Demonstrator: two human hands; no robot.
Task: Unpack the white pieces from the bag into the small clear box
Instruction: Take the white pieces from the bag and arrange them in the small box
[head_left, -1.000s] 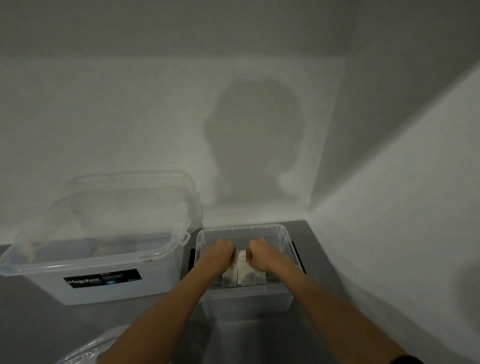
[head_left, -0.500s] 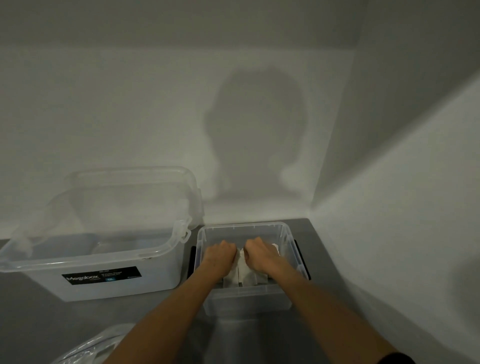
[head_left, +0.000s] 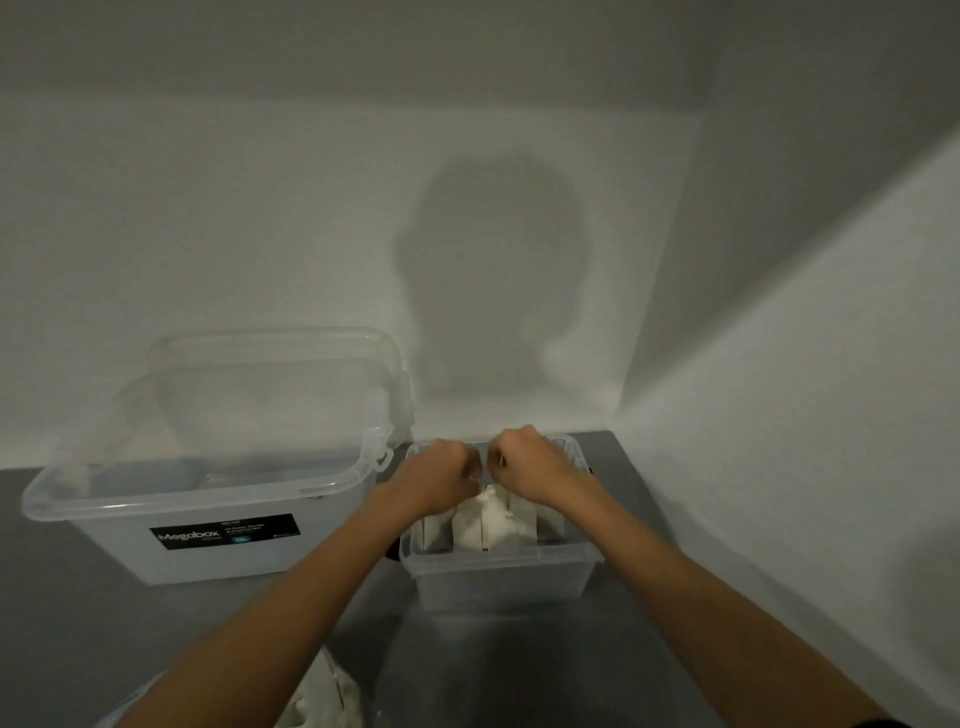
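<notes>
The small clear box (head_left: 501, 577) stands on the grey counter near the right wall. Several white pieces (head_left: 439, 532) stand upright in a row inside it. A rounder white piece with a gathered top (head_left: 493, 519) sits in the middle of the row. My left hand (head_left: 441, 475) and my right hand (head_left: 532, 462) hover close together just above it, fingers curled, and seem to pinch its top between them. The fingertips are hidden from me. The bag (head_left: 324, 699) lies at the bottom edge under my left forearm, with white contents showing.
A large clear storage box (head_left: 208, 499) with a black label stands to the left of the small box, its lid leaning on the wall behind it. White walls close the corner at the back and right. The grey counter (head_left: 519, 665) runs towards me.
Both hands have risen from pressing down among the white pieces to above the back half of the box. The row of pieces now shows in front of them.
</notes>
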